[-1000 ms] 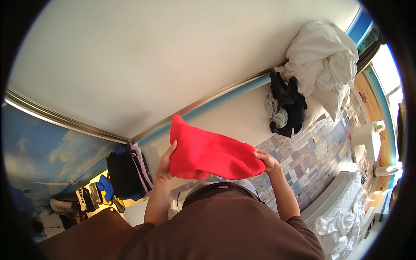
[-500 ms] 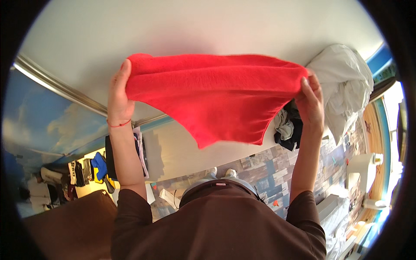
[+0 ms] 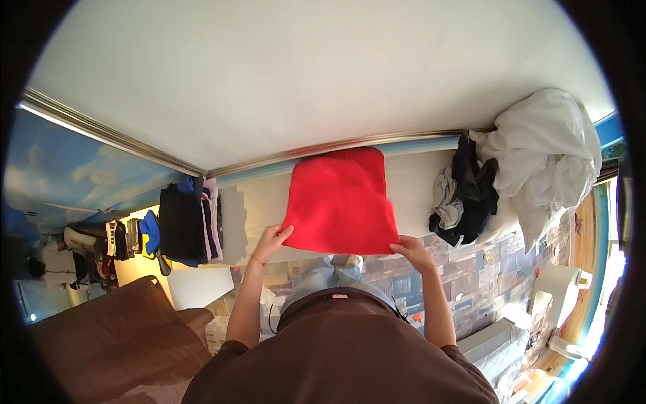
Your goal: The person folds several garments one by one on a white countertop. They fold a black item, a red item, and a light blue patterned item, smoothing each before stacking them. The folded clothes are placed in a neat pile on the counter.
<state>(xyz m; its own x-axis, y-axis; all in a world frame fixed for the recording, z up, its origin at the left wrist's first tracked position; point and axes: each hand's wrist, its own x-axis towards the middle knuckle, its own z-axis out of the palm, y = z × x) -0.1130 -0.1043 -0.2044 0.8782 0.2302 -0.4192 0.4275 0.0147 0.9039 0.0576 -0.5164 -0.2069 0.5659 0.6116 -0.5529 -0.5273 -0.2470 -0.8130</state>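
Note:
A red piece of soft cloth (image 3: 340, 205), perhaps a garment, is spread over the pale bench-like surface (image 3: 259, 182) in front of me. Its kind is not clear. My left hand (image 3: 269, 245) pinches the near left corner between thumb and fingers. At the near right corner, my right hand (image 3: 414, 253) grips the edge in the same way. The far part rests on the surface by the wall, while the near edge is held taut between both hands.
Folded dark and pink clothes (image 3: 192, 219) stand stacked to the left. Rumpled black and grey clothes (image 3: 464, 195) lie to the right, beside a large white bundle of fabric (image 3: 548, 151). A brown piece of furniture (image 3: 121, 343) is near left, and a patchwork-patterned floor (image 3: 464, 283) lies below.
Both hands have come down and closer together, still holding the red cloth. It was stretched in the air before; now it lies on the surface, held by its near corners.

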